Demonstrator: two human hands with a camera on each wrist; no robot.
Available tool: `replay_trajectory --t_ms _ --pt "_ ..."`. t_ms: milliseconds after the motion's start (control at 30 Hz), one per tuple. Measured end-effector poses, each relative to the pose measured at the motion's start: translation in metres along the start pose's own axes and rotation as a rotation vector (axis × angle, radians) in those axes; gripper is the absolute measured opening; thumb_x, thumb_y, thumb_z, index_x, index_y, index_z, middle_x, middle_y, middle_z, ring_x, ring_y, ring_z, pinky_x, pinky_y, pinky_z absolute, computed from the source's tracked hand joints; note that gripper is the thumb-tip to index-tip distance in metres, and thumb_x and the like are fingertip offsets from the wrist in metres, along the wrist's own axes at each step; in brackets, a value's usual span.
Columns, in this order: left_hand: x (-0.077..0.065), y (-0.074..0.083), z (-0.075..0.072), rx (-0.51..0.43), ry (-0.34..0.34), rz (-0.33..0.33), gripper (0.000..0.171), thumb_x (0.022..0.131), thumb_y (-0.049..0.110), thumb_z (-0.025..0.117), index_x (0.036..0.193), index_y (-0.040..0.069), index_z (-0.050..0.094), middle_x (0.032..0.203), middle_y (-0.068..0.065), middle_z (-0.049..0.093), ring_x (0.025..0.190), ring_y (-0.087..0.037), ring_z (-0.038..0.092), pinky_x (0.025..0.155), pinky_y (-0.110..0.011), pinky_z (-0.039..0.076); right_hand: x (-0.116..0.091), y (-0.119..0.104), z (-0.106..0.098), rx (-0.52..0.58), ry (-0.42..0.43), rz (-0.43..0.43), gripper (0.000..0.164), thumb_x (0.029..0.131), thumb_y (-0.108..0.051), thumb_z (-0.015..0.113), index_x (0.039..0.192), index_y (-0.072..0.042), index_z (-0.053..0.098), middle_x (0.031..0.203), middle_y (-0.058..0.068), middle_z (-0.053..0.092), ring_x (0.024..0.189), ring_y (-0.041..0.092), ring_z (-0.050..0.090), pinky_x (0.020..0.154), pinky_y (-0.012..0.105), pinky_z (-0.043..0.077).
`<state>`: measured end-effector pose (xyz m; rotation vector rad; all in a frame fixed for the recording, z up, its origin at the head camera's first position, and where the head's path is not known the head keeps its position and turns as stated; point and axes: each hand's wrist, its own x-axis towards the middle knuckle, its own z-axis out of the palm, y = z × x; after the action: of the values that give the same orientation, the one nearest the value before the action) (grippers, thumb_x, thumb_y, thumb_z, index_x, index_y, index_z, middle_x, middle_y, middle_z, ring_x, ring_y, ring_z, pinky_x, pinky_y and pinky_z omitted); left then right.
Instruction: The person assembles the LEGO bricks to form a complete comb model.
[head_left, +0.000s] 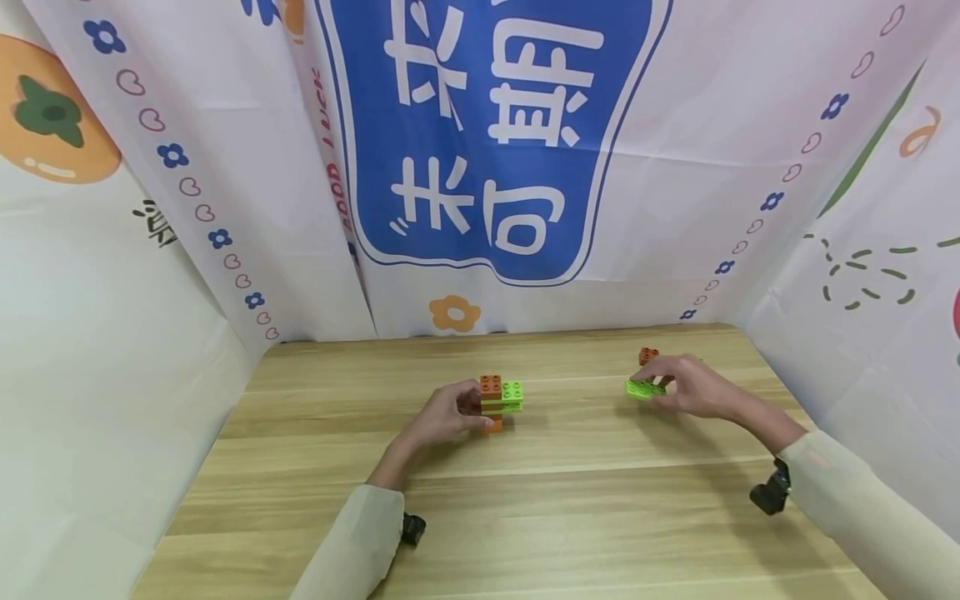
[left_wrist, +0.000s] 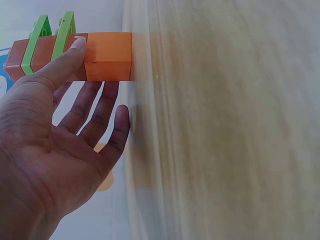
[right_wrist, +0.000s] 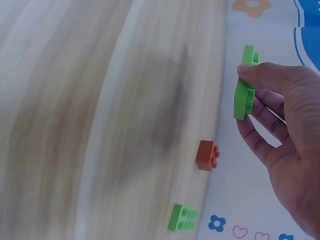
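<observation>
My left hand grips an upright tower of toy building bricks, thumb on the near side. In the left wrist view the tower has an orange brick at its base, brown bricks above, and two thin green plates layered between, jutting out to one side. Its base is right at the table surface. Off to the right, my right hand pinches a flat light-green studded plate between thumb and fingers, raised over the table.
A small reddish-brown brick sits on the wooden table just behind the right hand. Near it, a green brick shows in the right wrist view. Printed cloth hangs along the table's back and sides.
</observation>
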<state>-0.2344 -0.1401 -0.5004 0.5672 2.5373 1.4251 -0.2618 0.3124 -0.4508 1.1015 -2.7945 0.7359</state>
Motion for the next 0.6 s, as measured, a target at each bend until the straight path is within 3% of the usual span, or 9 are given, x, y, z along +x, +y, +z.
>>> replay_trajectory --t_ms 600 --pt "0.001 0.0 0.0 -0.014 -0.005 0.008 0.026 0.089 0.009 0.087 0.109 0.012 0.07 0.105 0.0 0.074 0.093 -0.015 0.066 0.083 -0.031 0.056 0.022 -0.022 0.001 0.048 0.034 -0.105 0.045 0.079 0.008 0.088 0.121 -0.004 0.078 0.113 0.009 0.077 0.092 0.017 0.073 0.075 0.037 0.063"
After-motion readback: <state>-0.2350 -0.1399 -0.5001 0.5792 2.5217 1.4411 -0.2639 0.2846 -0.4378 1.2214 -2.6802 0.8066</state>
